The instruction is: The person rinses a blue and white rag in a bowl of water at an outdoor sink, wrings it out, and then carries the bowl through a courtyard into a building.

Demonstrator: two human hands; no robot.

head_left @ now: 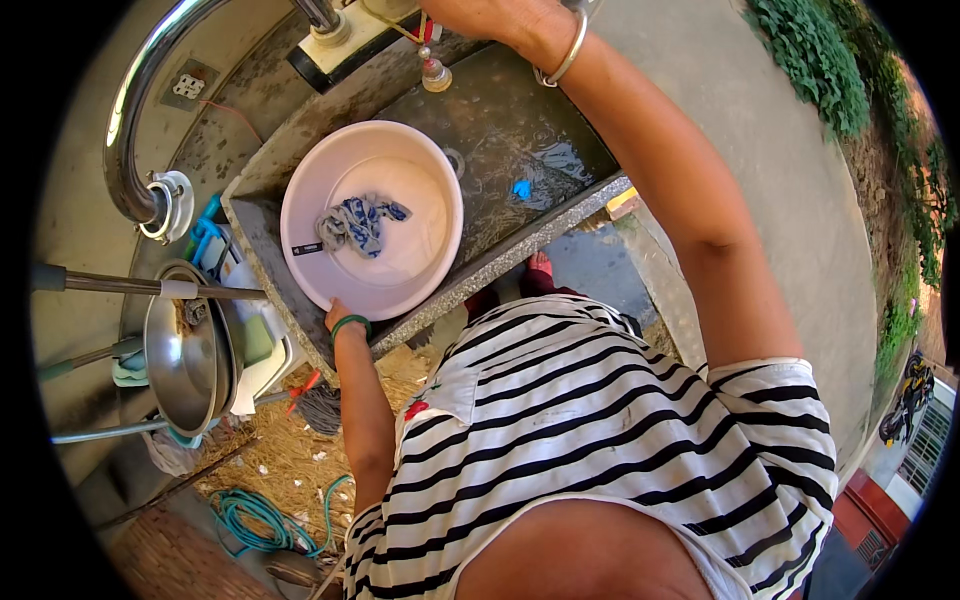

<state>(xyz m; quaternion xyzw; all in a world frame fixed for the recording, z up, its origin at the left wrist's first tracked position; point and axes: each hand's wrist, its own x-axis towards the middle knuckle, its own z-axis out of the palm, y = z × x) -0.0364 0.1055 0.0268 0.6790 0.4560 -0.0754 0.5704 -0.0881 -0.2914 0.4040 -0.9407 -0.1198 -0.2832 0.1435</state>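
Observation:
A pale pink plastic basin [425,265] stands in the left part of a stone sink [520,238]. In the basin a wet, crumpled grey cloth with blue patterning [362,222] lies in shallow water. My left hand [341,316], with a green bangle at its wrist, grips the basin's near rim. High up, my right hand [490,15] reaches to a tap fitting [434,72] at the sink's far side. The picture's upper edge cuts off its fingers, so their hold is hidden. A small blue scrap [521,188] sits on the sink's wet floor, right of the basin.
A curved chrome spout [118,130] arches at the upper left. Metal pans [182,350] and long poles [165,286] crowd the sink's left side. Below lie straw [290,450] and a coiled teal hose [255,518]. Concrete ground and green plants [815,65] spread to the right.

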